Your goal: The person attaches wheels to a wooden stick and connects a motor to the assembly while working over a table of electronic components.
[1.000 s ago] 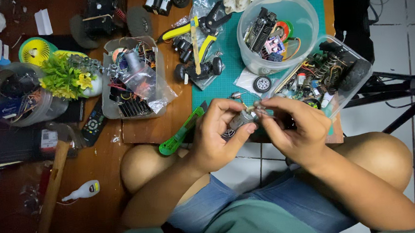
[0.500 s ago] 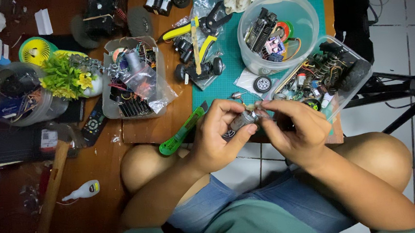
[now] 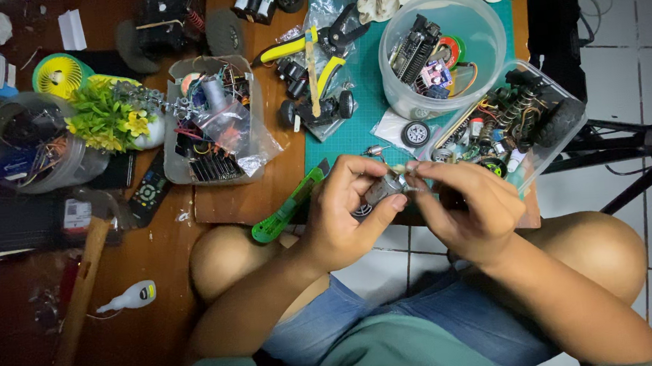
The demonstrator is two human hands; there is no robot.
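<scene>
My left hand grips a small silver cylindrical motor between thumb and fingers, just above my knees. My right hand meets it from the right, its fingertips pinching the motor's end at about the middle of the view. Both hands hover over the near edge of the green cutting mat. A green utility knife lies just left of my left hand. What sits under the hands is hidden.
A round clear tub of electronics and a rectangular clear box of parts stand beyond the hands. Yellow-handled pliers, a small black wheel, a parts tray, a plastic plant, a hammer and a glue bottle lie to the left.
The hands stay together on the motor with only slight finger shifts; nothing else has moved.
</scene>
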